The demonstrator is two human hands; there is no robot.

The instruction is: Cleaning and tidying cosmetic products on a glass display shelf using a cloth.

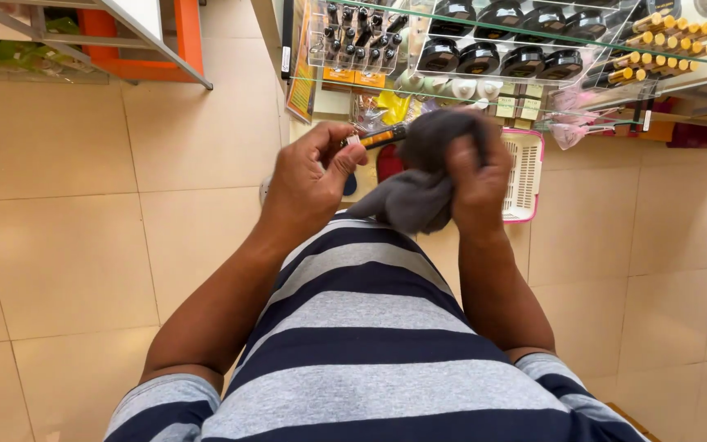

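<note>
Tube (380,137) in L grip (314,182), cloth (419,184) R.

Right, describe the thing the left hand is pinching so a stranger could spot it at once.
Start at the glass shelves of small dark jars at the top, then drop to the two hands in front of the striped shirt. The left hand pinches a slim tube by one end. It is orange and black, unlike the grey cloth bunched in the right hand over its far end.
</note>
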